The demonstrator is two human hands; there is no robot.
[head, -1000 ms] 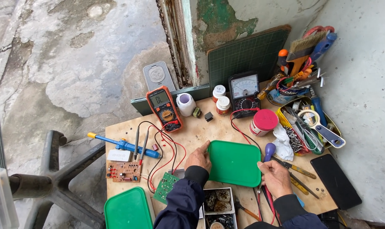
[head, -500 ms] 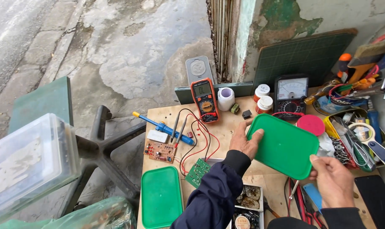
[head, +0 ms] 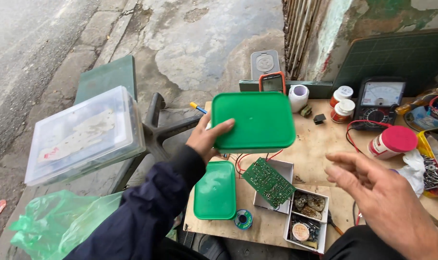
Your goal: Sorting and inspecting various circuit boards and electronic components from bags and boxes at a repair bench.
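Note:
My left hand [head: 205, 138] grips the left edge of a green plastic lid [head: 255, 120] and holds it level in the air above the wooden table [head: 315, 144]. My right hand [head: 373, 192] hovers open at the lower right, fingers spread, holding nothing and apart from the lid. Below the lid, a green circuit board [head: 268, 182] lies tilted across a small white box [head: 277, 190]. A second green lid [head: 215, 190] lies flat on the table's left edge.
A clear plastic box [head: 81, 135] sits on a green stool at left, above a green plastic bag [head: 60, 221]. On the table stand an analog meter [head: 380, 98], an orange multimeter [head: 272, 83], small jars [head: 343, 110], a red-capped tub [head: 392, 142], a solder spool [head: 243, 219] and a compartment box [head: 305, 219].
My left hand lifted the green lid off the table and swung it leftward. My right hand let go of it and opened. The view turned left toward the stool.

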